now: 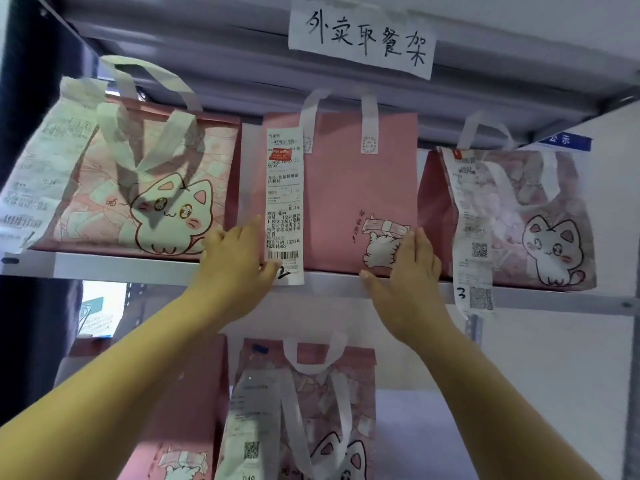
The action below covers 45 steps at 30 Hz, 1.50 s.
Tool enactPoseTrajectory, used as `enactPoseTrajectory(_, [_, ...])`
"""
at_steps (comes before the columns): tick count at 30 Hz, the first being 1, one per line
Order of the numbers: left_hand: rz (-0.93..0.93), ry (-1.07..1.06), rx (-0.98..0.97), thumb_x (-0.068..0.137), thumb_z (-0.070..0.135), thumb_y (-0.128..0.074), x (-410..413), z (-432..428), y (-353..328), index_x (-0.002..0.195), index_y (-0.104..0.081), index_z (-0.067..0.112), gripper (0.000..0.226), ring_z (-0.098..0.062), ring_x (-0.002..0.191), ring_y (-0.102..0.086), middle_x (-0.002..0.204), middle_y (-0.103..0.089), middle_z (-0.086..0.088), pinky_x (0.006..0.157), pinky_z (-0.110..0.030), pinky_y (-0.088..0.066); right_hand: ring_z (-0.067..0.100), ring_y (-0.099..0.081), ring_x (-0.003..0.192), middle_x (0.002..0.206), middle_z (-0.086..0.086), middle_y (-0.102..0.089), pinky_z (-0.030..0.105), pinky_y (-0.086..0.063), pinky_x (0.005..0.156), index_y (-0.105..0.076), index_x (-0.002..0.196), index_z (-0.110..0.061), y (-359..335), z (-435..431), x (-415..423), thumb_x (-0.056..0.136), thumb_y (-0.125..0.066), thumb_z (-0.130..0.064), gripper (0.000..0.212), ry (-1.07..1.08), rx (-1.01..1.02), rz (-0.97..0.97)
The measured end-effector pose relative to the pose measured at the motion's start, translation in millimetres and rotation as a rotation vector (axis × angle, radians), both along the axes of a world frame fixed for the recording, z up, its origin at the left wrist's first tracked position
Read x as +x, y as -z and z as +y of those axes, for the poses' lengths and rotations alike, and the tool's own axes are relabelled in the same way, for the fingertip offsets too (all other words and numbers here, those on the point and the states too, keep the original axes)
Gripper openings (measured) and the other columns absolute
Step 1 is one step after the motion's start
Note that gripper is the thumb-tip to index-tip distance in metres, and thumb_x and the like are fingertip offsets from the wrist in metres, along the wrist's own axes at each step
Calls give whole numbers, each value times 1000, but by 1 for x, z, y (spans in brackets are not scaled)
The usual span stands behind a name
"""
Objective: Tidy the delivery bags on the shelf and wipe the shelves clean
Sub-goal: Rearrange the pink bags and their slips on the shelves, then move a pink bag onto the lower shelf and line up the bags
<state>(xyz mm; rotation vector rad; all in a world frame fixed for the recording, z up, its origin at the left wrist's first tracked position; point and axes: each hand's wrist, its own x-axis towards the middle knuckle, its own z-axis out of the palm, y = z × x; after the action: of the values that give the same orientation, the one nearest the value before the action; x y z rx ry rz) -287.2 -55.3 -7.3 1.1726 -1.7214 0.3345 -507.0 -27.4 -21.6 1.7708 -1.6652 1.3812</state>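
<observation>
Bracketing the middle bag [339, 188] on the upper shelf [104, 268], both hands sit at its bottom corners. The left hand [235, 261] is at the bag's seven o'clock corner, fingers straight and laid along the left side panel, thumb resting on the front by the foot of the long receipt [284, 202]. The right hand [412, 271] is at the five o'clock corner, fingers flat and extended over the small cat drawing, thumb lying along the bottom edge; neither hand curls round anything, so both are released and pressing flat. This plain pink bag stands upright near the centre of the view, its two white handles pointing to twelve o'clock, the receipt hanging down its left front past the shelf lip, with a handwritten 2 at its end. At nine o'clock from it stands the left bag [138, 188], wider, printed with a large cat, tilted a little, just beside the middle one. At three o'clock stands the right bag [540, 216], cat-printed too, with its own receipt [467, 216] trailing over the shelf lip and marked 3. A paper sign [363, 39] with handwritten characters is stuck to the beam at twelve o'clock. On the shelf below, at six o'clock, stands a lower bag [311, 410] with white handles, and a plain pink one [180, 427] touches it at seven o'clock.
</observation>
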Motion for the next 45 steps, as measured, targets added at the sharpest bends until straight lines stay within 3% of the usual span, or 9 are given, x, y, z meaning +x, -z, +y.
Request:
enactPoseTrajectory(8, [104, -53, 53, 87, 41, -56, -5, 1, 0, 144, -23, 21, 69, -33, 120, -33, 132, -53, -5, 100, -51, -32, 28, 2, 141, 157, 11, 5, 37, -3, 114, 3, 148, -5, 1, -4, -15, 91, -54, -36, 87, -85, 30, -23])
enactPoseTrajectory(12, [143, -57, 77, 87, 39, -58, -10, 5, 0, 145, -25, 21, 69, -34, 122, -33, 117, -59, -10, 95, -53, -33, 31, 0, 142, 156, 12, 4, 38, -5, 114, 2, 148, -4, 1, -5, -18, 91, -54, -37, 86, -102, 43, -38])
enactPoseTrajectory(16, [139, -76, 56, 87, 40, -58, -13, 7, 4, 144, -25, 22, 69, -34, 125, -30, 130, -53, -8, 98, -53, -31, 31, -1, 141, 156, 13, 3, 38, -6, 114, 0, 148, -4, 0, -6, -21, 91, -54, -37, 85, -99, 76, -50])
enactPoseTrajectory(22, [159, -59, 8, 84, 43, -59, -11, 17, 6, 138, -36, 23, 62, -31, 123, -35, 126, -56, -3, 101, -54, -33, 32, -12, 137, 153, 15, -14, 42, -13, 113, -20, 145, -5, 2, 9, -21, 88, -59, -36, 76, -103, -65, -63])
enactPoseTrajectory(25, [125, -45, -79, 83, 43, -59, -11, 30, 13, 132, -44, 22, 56, -27, 121, -41, 127, -53, 0, 101, -45, -33, 28, -25, 132, 144, 12, -32, 37, -21, 110, -36, 138, -8, 8, 23, -17, 86, -62, -33, 63, -186, -193, -73])
enactPoseTrajectory(28, [104, -5, -142, 83, 39, -61, -12, 51, 25, 124, -50, 19, 47, -24, 111, -48, 116, -55, 1, 91, -35, -37, 22, -39, 122, 128, 5, -46, 32, -31, 104, -47, 127, -10, 19, 36, -12, 85, -64, -27, 48, -282, -274, -84])
enactPoseTrajectory(33, [116, 67, -84, 83, 39, -60, -2, 83, 55, 113, -57, 22, 34, -10, 94, -54, 108, -56, 9, 69, -16, -40, 15, -53, 99, 105, -4, -55, 41, -50, 84, -57, 111, -12, 46, 47, 2, 86, -64, -26, 29, -424, -282, -135])
enactPoseTrajectory(38, [131, 16, 32, 85, 36, -59, 18, 102, 94, 107, -62, 16, 30, -8, 86, -58, 100, -62, 5, 70, -13, -41, 9, -57, 90, 97, -8, -59, 33, -53, 75, -55, 98, -24, 82, 50, 25, 85, -59, -34, 17, -536, -165, -166])
enactPoseTrajectory(45, [215, -100, 201, 83, 41, -61, 68, 108, 151, 92, -63, 27, 17, 7, 80, -57, 86, -63, 19, 63, -13, -39, 4, -57, 91, 98, -10, -60, 29, -52, 78, -56, 99, -27, 133, 40, 63, 88, -59, -35, 14, -649, 84, -199])
